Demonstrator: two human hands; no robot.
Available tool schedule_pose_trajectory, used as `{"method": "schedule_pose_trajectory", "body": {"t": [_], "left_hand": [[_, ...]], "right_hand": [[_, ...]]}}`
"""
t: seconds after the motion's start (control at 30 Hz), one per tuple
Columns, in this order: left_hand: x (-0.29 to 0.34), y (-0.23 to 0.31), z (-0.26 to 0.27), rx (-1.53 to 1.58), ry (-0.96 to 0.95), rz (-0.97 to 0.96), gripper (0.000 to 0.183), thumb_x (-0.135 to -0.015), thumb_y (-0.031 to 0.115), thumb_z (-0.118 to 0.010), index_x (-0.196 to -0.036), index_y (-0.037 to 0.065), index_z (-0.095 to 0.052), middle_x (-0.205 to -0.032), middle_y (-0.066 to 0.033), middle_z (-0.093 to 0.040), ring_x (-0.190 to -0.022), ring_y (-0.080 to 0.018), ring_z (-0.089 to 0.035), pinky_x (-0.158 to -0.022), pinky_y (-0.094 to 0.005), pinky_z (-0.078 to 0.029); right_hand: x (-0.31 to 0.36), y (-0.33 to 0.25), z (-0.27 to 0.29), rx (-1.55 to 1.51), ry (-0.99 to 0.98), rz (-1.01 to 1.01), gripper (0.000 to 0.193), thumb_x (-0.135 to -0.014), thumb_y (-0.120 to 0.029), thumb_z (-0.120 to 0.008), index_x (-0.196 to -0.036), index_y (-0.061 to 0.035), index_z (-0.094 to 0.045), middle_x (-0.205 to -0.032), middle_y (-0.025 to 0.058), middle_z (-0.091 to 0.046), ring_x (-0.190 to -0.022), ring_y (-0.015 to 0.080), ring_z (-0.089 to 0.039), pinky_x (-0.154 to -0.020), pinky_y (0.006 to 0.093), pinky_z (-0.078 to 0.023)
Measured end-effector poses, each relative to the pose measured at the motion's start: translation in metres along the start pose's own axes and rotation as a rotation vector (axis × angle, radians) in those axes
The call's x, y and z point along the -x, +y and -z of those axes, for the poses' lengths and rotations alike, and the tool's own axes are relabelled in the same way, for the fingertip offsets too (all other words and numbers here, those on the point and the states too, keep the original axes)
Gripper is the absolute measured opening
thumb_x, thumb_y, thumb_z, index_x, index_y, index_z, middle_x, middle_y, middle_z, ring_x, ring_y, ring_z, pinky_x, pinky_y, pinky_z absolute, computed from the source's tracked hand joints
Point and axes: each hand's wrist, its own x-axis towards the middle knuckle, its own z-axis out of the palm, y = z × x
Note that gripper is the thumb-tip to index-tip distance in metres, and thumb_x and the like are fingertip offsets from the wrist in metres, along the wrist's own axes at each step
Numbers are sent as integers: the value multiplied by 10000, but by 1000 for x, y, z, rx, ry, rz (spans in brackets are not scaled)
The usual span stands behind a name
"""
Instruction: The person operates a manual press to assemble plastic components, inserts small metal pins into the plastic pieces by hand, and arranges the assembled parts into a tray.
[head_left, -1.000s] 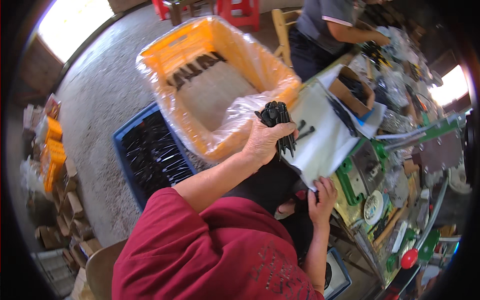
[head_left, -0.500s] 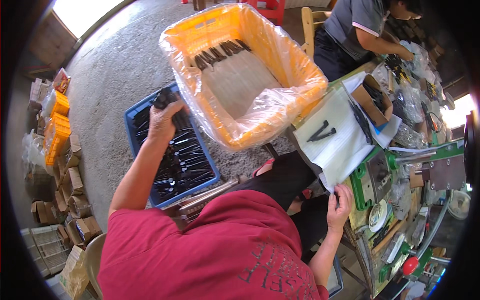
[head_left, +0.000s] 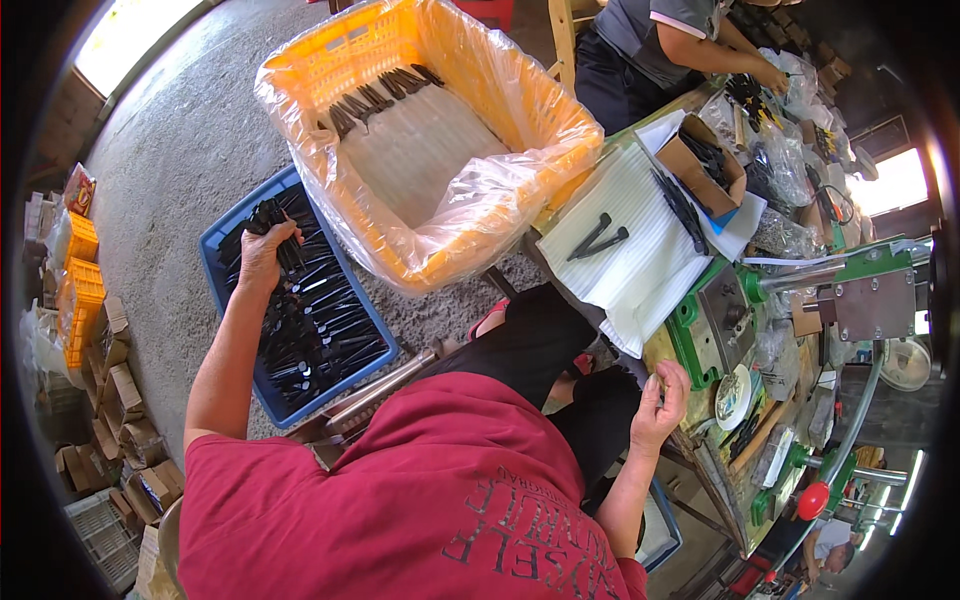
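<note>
My left hand (head_left: 262, 255) is closed round a bunch of long, thin black pieces (head_left: 268, 214) with thicker ends. It is over the far left part of a blue crate (head_left: 366, 300), where many similar black pieces (head_left: 310, 330) lie in rows. My right hand (head_left: 660, 405) hovers by the near edge of the workbench with its fingers loosely curled and nothing visible in them. Close to it hangs the corner of a white ribbed foam sheet (head_left: 640, 270). On that sheet lie two black pieces (head_left: 598, 238) and, farther right, a small pile of them (head_left: 680, 210).
A yellow crate (head_left: 560, 180) lined with clear plastic holds a row of black pieces. On the bench are an open cardboard box (head_left: 705, 165), a green hand press (head_left: 700, 325) with a red knob (head_left: 812, 501), and a white dish (head_left: 733, 395). A co-worker (head_left: 660, 60) sits at the far right.
My view has shifted, so most things sit farther left and higher. My left hand still grips its bunch over the blue crate. My right hand has come away from the foam sheet's corner.
</note>
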Motion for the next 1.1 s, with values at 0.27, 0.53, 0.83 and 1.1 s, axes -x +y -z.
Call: {"method": "schedule_pose_trajectory", "body": {"t": [0.27,0.53,0.83,1.1], "left_hand": [[-6,-2,29,-47,64,19,90,-683,5,-612,-750,13,-552,-634,-50,-556,-562,-133,-553,-534,-250,-480],[-23,4,53,-125,87,-17,121,-638,-30,-594,-738,22,-550,-639,-40,-545,-534,-125,-521,-499,-244,-433],[-11,21,83,-395,97,3,133,-625,-50,-586,-743,11,-573,-636,-22,-551,-542,-110,-503,-496,-245,-404],[-15,-3,108,-657,101,37,177,-583,19,-596,-756,33,-563,-635,8,-543,-565,-101,-480,-534,-255,-405]], "right_hand": [[3,-1,-9,-41,-10,-25,146,-732,-32,-516,-867,16,-545,-928,137,-528,-881,269,-503,-795,334,-390],[10,13,-7,-4,-11,-23,143,-771,-26,-488,-892,39,-529,-941,146,-524,-899,275,-493,-818,346,-374],[12,23,-16,-73,-59,-37,180,-814,-59,-459,-943,54,-515,-991,148,-502,-927,263,-477,-823,337,-369],[13,28,-14,-80,-79,-72,184,-828,-53,-437,-952,65,-503,-1013,143,-486,-934,245,-472,-815,321,-376]]}}
